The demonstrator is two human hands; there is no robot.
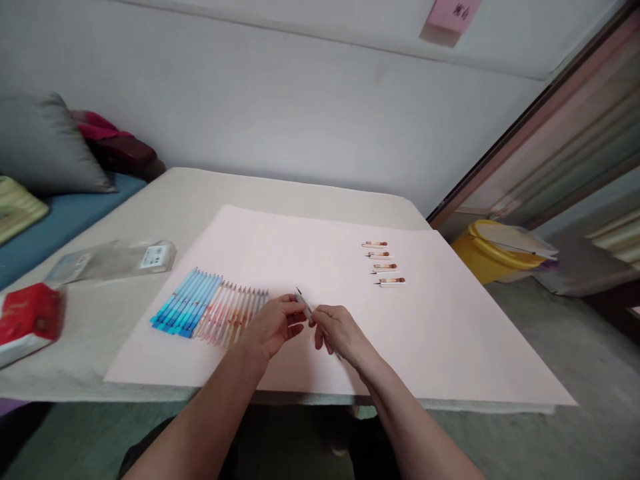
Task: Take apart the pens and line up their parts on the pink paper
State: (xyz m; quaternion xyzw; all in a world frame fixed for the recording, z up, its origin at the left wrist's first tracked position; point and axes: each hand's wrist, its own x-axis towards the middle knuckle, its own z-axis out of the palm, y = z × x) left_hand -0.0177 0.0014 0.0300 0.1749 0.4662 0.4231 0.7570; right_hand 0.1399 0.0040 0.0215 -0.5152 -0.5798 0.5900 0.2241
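Observation:
A slim pen (305, 308) with a pale barrel and a dark tip slants between my hands, tip pointing up and away. My left hand (278, 325) pinches it just below the tip with thumb and forefinger, the other fingers loosely curled. Wrapped round the pen's middle is my right hand (338, 329), and the rear end sticks out beneath it. Left of my hands lies a row of blue pens (189, 303), continued by pink and beige pens (235, 303). Farther right, several short pen parts (390, 281) lie in pairs, each a brown-and-orange piece beside a thin white one.
A pale pink sheet (450, 333) covers much of the cloth-topped table (320, 185). At left lie a clear plastic bag (115, 260) and a red-and-white packet (31, 320). A yellow bucket (483, 257) stands off the table's right side; a wall rises behind.

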